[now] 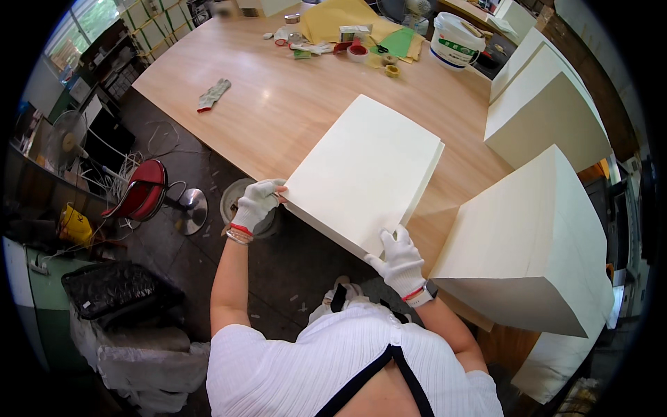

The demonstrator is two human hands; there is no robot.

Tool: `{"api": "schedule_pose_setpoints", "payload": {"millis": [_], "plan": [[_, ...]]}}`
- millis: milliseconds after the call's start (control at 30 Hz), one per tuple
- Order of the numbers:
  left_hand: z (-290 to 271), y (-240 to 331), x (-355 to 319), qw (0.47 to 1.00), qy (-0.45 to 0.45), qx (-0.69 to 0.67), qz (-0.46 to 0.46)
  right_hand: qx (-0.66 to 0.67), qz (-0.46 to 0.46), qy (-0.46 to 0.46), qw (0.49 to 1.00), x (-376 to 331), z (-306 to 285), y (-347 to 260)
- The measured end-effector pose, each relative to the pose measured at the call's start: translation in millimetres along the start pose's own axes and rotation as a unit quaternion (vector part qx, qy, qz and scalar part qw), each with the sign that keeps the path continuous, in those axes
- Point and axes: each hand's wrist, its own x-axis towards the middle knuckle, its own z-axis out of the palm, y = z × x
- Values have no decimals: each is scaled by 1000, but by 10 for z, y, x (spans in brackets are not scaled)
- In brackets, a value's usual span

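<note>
- Two gloved hands hold the near edge of a cream stack of sheets (365, 174), which lies on the wooden table (278, 104), overhanging its near edge.
- Left hand (257, 203) fingers curl closed on the stack's left corner; right hand (401, 260) fingers press on its near corner.
- Judgement: stack appears heavy, flexible, prone to sliding; support from corners and underneath.
- Right of the stack: larger cream blocks (535, 243).
- Beyond the stack: a loose glove (213, 94), a white bucket (455, 40).
</note>
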Motion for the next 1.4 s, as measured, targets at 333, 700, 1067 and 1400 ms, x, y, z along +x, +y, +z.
{"api": "schedule_pose_setpoints", "payload": {"millis": [333,700,1067,1400], "plan": [[-59,100,3,998,-1,-20,-67,-63,-28,-30,997,-41,-232,-188],[221,720,-109,991,37,103,70,-339,-220,-95,910,-385,-635,-750],[1979,3127,-1271,819,-275,195,464,-231,-168,-98,953,-1017,-1005,-337],[2621,3269,-1731,821,-259,143,488,-211,-167,-92,959,-1615,-1191,4]]}}
